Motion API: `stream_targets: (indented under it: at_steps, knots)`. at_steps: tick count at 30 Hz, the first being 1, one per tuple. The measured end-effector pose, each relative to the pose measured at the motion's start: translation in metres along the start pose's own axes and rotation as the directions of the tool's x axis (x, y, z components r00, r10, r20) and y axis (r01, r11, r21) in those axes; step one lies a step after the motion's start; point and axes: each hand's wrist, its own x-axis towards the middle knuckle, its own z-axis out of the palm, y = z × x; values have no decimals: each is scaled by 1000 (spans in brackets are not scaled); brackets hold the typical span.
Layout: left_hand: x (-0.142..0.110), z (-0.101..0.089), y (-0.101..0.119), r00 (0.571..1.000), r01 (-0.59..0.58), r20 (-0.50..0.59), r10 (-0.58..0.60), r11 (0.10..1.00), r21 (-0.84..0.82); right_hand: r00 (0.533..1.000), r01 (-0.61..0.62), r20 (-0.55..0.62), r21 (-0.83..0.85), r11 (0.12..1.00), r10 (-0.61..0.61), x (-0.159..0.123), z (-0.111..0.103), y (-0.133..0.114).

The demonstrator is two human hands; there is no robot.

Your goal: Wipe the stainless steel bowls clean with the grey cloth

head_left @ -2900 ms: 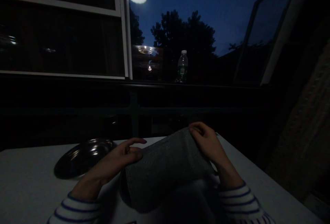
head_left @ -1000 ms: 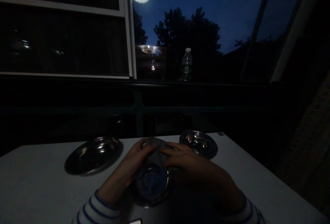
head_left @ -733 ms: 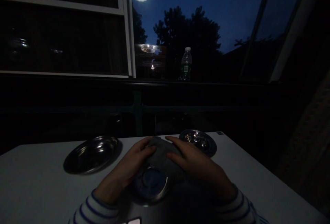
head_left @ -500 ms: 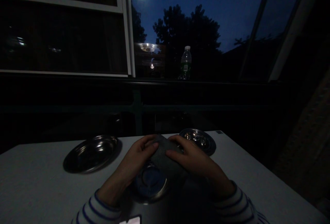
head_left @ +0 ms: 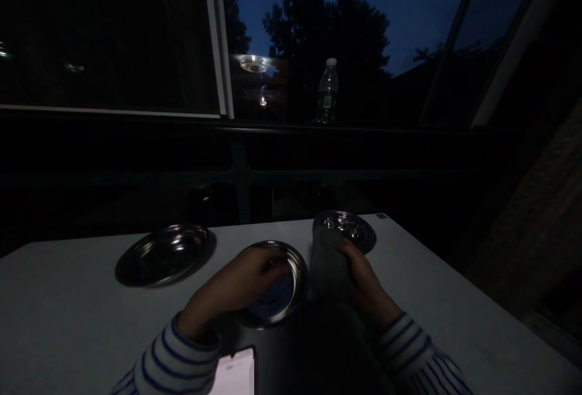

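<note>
In the head view my right hand (head_left: pixel 366 283) grips a folded dark grey cloth (head_left: pixel 330 268), thumb pressed on its near side. The cloth hangs just right of a round, shiny metal plate (head_left: pixel 297 283) in the middle of the table. Over the left part of that plate is my left hand (head_left: pixel 243 280), blurred by motion, with its fingers bent. Whether those fingers touch the plate or hold anything is not clear. Partly behind the cloth lies a second metal plate (head_left: pixel 359 228). A third, deeper-looking metal dish (head_left: pixel 159 255) sits at the left.
The white table (head_left: pixel 73 298) runs toward a dark window with an open pane. A lit phone (head_left: pixel 234 374) is at the near edge, close to my left sleeve. On the sill stands a plastic bottle (head_left: pixel 327 95) with a white cap. A patterned curtain (head_left: pixel 541 213) hangs right.
The cloth was spread between both hands, then bunched above the middle plate. My left hand has let go of it, and my right hand has carried it right. The view has tilted down.
</note>
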Motion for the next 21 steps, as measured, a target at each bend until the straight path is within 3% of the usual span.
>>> stream_targets:
  at_steps: [3,7,14,21]
  knots:
    - [-6,12,-4,968,-1,237,-80,947,321,996,-66,-56,89,994,71,2,-4,4]
    - [-10,24,-6,941,-2,308,-144,904,428,988,-103,-98,158,982,119,1,-5,-1]
    - [-12,32,-7,960,-83,273,-56,878,471,981,-109,-136,206,972,138,-1,-5,-2]
    - [-15,14,-1,988,-79,155,27,937,339,974,-124,-163,188,974,156,-2,-7,-2]
